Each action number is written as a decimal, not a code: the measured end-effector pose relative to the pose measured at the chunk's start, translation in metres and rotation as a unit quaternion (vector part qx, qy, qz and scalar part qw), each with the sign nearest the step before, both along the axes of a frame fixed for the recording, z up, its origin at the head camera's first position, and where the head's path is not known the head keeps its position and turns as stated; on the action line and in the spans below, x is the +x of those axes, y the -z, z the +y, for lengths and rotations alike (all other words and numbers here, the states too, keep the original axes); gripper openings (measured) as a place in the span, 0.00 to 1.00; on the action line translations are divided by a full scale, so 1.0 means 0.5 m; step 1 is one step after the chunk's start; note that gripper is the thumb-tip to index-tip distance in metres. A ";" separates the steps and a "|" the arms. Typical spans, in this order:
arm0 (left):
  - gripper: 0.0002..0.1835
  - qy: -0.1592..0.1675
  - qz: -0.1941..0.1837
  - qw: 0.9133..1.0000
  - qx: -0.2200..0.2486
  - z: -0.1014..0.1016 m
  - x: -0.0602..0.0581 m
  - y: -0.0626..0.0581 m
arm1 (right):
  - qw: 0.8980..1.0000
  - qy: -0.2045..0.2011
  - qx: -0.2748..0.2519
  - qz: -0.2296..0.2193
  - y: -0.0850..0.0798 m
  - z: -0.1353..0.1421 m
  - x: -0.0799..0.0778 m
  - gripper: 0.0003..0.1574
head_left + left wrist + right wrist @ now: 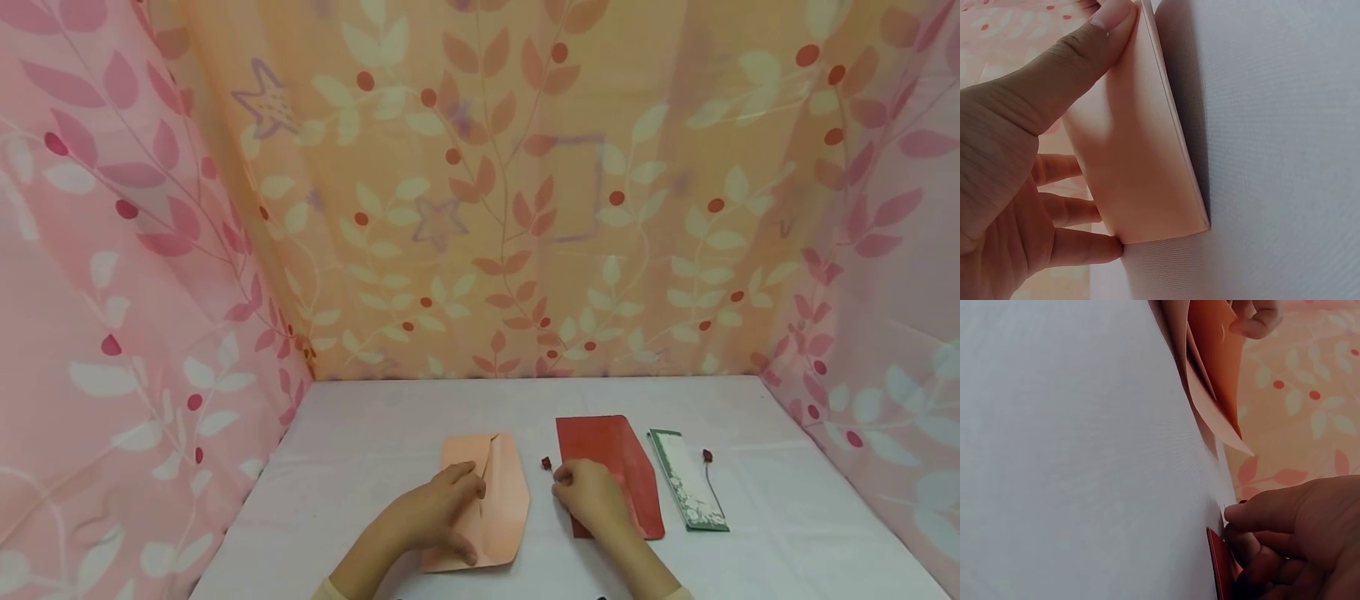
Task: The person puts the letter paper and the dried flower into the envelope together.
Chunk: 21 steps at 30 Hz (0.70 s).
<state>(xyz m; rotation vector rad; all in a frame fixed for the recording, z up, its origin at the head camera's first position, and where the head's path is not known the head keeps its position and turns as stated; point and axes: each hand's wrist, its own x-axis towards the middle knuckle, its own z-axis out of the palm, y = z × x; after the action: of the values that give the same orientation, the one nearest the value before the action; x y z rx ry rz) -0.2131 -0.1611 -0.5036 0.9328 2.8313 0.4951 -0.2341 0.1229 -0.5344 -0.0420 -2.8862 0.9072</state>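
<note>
Holding dried red rosebud (546, 462) just L of red envelope (632, 467), pinching stem w/ R hand (597, 497), prob. sparing bloom; gripping peach envelope (502, 510) w/ L hand (437, 514), apparently bracing gaping mouth; also showing green-bordered card (686, 482), 2nd rosebud (707, 456), far R.

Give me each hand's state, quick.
Left hand: open, resting on the peach envelope.
Right hand: closed, holding a small dark red flower.
</note>
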 end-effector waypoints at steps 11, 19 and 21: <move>0.42 0.001 0.003 1.000 0.000 0.001 -0.002 -0.001 | 0.995 0.003 -0.098 -0.009 -0.024 0.010 0.002 0.05; 0.42 0.000 -0.003 1.000 0.005 -0.001 -0.001 -0.002 | 0.991 0.020 -0.131 -0.010 -0.025 0.012 -0.001 0.06; 0.42 0.002 -0.001 1.000 0.005 0.000 -0.002 -0.003 | 0.991 0.021 -0.133 -0.010 -0.027 0.014 -0.003 0.07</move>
<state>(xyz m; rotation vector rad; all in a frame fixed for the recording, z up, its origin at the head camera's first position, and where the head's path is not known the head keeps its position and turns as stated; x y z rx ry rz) -0.2141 -0.1612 -0.5018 0.9375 2.8272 0.5104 -0.2356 0.1298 -0.5207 -0.1342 -2.7499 1.2834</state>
